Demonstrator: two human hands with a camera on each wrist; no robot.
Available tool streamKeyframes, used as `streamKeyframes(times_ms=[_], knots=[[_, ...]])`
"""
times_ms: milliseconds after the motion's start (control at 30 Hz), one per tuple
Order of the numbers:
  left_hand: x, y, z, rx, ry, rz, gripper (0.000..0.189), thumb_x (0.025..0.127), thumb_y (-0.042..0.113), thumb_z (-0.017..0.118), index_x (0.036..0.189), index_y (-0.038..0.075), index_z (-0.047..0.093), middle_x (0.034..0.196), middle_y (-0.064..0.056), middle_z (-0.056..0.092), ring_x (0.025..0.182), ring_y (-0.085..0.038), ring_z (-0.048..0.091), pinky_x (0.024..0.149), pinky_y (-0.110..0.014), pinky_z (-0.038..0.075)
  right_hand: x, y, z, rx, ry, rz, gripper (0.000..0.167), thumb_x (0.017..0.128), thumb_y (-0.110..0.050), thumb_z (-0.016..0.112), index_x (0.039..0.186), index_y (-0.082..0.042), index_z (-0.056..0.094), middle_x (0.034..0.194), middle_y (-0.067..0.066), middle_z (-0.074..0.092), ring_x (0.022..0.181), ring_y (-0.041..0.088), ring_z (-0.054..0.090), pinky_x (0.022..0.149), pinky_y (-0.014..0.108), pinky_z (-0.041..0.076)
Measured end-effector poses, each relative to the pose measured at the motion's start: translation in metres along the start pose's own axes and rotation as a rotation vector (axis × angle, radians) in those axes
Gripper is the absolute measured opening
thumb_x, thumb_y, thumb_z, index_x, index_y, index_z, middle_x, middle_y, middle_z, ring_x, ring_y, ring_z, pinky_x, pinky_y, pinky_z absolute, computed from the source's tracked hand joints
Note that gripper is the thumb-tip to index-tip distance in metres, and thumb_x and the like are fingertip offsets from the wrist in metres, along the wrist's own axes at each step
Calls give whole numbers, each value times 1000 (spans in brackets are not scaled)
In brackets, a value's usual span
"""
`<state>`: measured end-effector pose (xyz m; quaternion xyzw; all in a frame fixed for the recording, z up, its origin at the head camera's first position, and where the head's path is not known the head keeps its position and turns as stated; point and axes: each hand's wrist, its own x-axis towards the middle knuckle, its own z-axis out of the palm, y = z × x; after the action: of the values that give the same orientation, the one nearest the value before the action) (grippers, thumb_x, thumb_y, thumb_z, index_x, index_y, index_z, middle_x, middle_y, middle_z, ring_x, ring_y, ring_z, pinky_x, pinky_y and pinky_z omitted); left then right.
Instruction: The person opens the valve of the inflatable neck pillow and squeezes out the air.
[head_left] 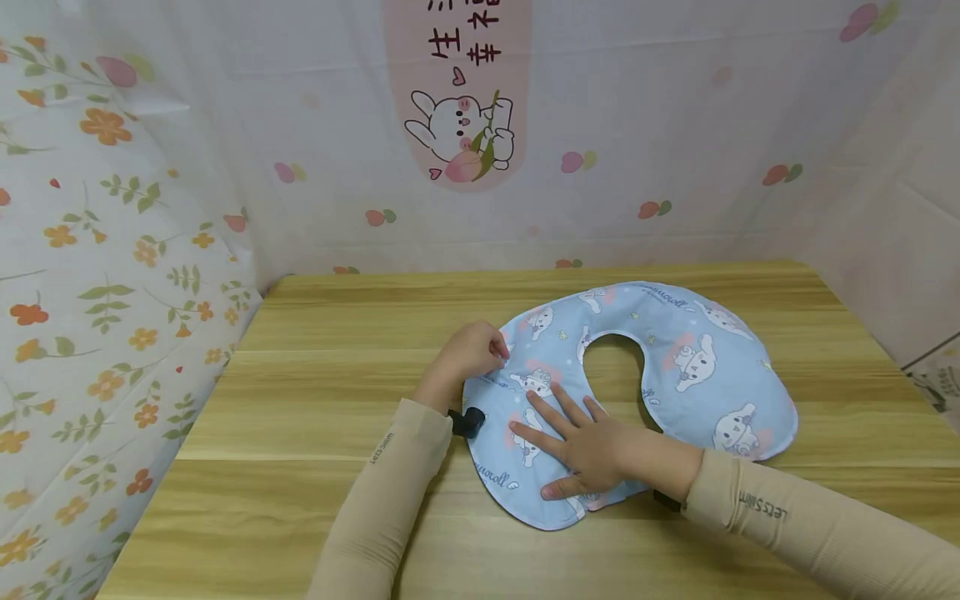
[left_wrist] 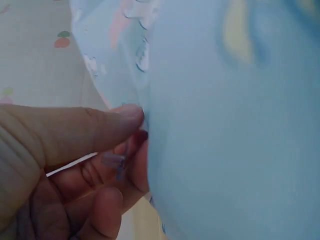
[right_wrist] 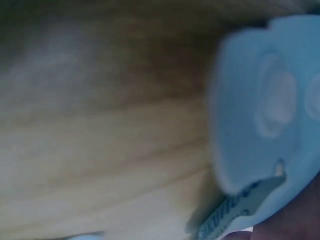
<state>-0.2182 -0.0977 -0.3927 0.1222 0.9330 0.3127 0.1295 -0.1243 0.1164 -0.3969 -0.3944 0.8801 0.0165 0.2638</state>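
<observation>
A light-blue U-shaped neck pillow [head_left: 678, 308] with a cartoon puppy print lies on the wooden table. At its left edge, my left hand [head_left: 474, 350] pinches the rim between thumb and fingers. In the left wrist view, a small clear plastic piece, like an air valve [left_wrist: 114, 161], shows among the fingers of that left hand [left_wrist: 75, 150]. My right hand [head_left: 588, 454] rests with spread fingers on the pillow's near left lobe. The right wrist view catches the pillow's blue edge [right_wrist: 240, 110] with pale round spots.
The wooden table [head_left: 315, 367] stretches to the left of and behind the pillow. A white curtain [head_left: 300, 125] with a rabbit print hangs behind it, and a flowered cloth [head_left: 112, 292] covers the left side. Dark wrist cameras [head_left: 468, 422] sit against the cuffs.
</observation>
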Motion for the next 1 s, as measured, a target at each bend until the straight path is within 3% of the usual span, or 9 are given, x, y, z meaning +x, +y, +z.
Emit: streamKeyframes(times_ms=[333, 533, 767, 1000], knots=[[-4, -11, 3, -84, 61, -20, 8, 87, 3, 68, 89, 6, 76, 87, -7, 70, 75, -18, 59, 66, -25, 49, 9, 4, 8, 19, -18, -2, 90, 87, -81, 34, 157, -44, -9, 164, 5, -27, 149, 42, -24, 111, 77, 4], [-4, -10, 4, -106, 53, 0, 8, 88, 4, 68, 90, 5, 76, 87, -7, 69, 76, -18, 59, 66, -24, 49, 1, 3, -1, 15, 25, -23, 89, 89, -74, 43, 159, -39, 1, 168, 7, -13, 153, 43, -9, 109, 78, 15], [-6, -18, -3, -166, 42, 38, 7, 90, 6, 69, 92, 5, 75, 84, -6, 66, 73, -17, 60, 66, -24, 50, -5, -7, -4, 69, 27, -66, 78, 89, -73, 47, 154, -55, 8, 169, -2, -9, 154, 38, -5, 104, 81, 19], [-7, -18, -7, -182, 17, 56, 8, 91, 8, 69, 95, 7, 76, 84, -6, 66, 74, -18, 60, 67, -25, 52, -2, -10, 2, -14, -19, -60, 87, 90, -75, 39, 159, -40, -3, 167, 2, -19, 153, 37, -15, 116, 70, 14]])
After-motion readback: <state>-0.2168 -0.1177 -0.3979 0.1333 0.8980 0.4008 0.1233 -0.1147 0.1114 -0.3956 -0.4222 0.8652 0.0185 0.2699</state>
